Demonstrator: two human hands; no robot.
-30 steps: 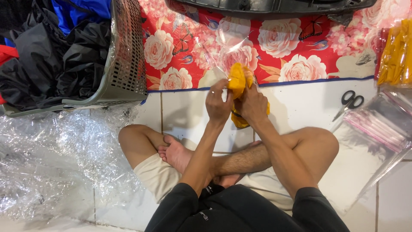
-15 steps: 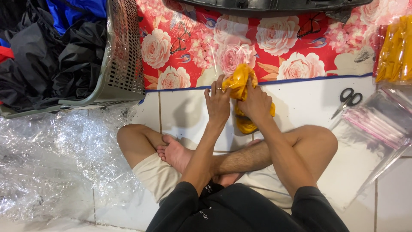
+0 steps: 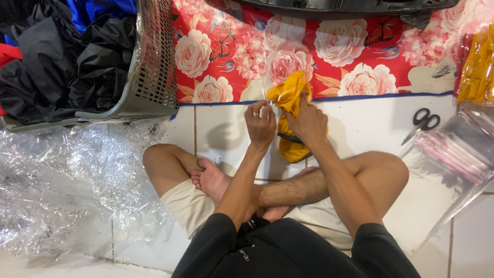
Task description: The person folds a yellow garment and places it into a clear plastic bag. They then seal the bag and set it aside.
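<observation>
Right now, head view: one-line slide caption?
Seated cross-legged, left hand and right hand grip a yellow garment beside a basket.

Yellow packets cut off right

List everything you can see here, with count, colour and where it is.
yellow garment: one, yellow, held up centre over the tiles
clear bag: one, transparent, around the garment's top
laundry basket: one, grey, upper left, holding dark and blue clothes
floral mat: one, red with pink flowers, top
scissors: one, black handles, right on tiles
clear bags stack: several, pink-striped, right
plastic wrap pile: clear, left floor
yellow packed items: yellow, far right edge
left hand: pinching the bag edge
right hand: gripping the garment
</observation>
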